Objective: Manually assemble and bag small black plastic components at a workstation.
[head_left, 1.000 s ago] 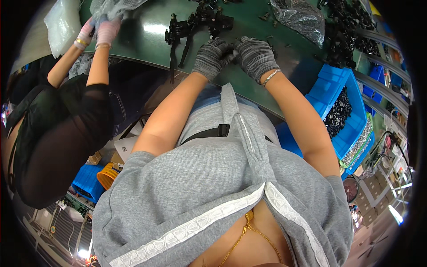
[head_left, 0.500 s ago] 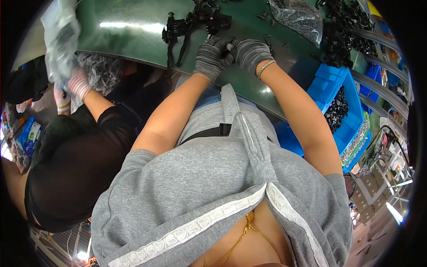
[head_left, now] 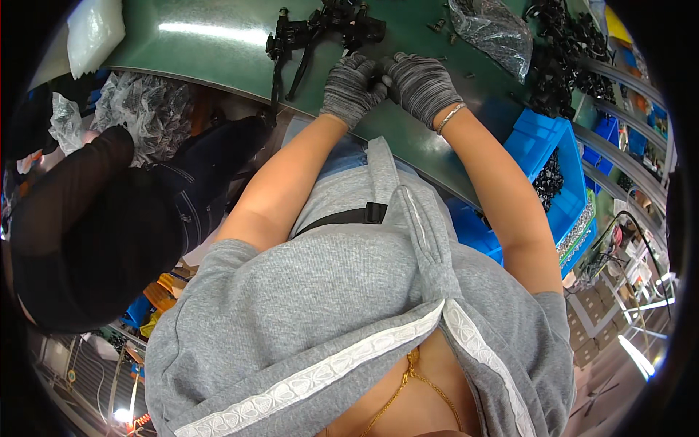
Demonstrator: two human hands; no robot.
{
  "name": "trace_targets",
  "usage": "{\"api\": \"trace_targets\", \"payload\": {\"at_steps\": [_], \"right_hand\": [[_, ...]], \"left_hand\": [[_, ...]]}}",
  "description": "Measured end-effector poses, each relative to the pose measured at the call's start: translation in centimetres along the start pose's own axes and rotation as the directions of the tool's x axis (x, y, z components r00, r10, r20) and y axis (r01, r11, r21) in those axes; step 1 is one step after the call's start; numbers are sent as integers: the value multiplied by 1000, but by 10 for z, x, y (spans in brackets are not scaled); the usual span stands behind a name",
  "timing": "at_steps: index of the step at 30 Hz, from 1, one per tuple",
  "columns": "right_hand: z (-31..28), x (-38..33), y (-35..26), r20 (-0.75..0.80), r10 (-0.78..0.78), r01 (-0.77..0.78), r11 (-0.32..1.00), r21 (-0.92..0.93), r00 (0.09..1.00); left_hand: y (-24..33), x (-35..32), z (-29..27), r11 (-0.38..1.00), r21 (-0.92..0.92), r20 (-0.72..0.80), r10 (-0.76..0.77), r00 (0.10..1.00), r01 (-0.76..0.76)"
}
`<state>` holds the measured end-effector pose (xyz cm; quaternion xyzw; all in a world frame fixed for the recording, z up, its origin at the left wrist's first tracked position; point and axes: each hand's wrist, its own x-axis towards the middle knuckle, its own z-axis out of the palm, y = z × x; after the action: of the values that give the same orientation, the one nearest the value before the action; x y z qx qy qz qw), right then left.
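Both hands wear grey striped knit gloves and meet over the near edge of the green table (head_left: 211, 58). My left hand (head_left: 349, 91) is closed, fingers curled, its thumb pointing toward the other hand. My right hand (head_left: 422, 87) is closed too, its fingertips pressed together beside the left. A small dark piece (head_left: 381, 71) shows between the hands; the gloves hide most of it, so its kind is unclear. Just beyond my left hand lie black lever assemblies (head_left: 353, 25), with long levers (head_left: 277, 84) reaching toward the table edge.
Loose screws (head_left: 437, 25) and a clear plastic bag (head_left: 491, 36) lie farther right, near a heap of black parts (head_left: 550, 73). A blue bin (head_left: 561, 146) with small black parts stands at the right. At the left, a person in black (head_left: 80, 226) bends beside crumpled plastic bags (head_left: 142, 109).
My right hand has shifted slightly right, and both hands remain close together. The person at left has bent lower; the clear bag they held up is now down near the plastic pile.
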<state>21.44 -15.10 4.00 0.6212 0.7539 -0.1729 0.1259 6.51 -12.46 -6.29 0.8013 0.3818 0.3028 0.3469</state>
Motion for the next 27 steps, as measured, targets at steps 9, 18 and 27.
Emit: {"api": "trace_targets", "payload": {"at_steps": [9,18,27], "right_hand": [[21,4,-10,-44,79,-79,997,-20,996],[89,-21,50,-18,306,-296,934,199,952],[77,-26,-12,11,490,-331,571,752,871]], "left_hand": [[-16,2,13,994,91,3,63,998,-63],[0,4,-10,994,97,246,-66,967,44],[19,-17,-43,969,246,233,-99,967,40]]}}
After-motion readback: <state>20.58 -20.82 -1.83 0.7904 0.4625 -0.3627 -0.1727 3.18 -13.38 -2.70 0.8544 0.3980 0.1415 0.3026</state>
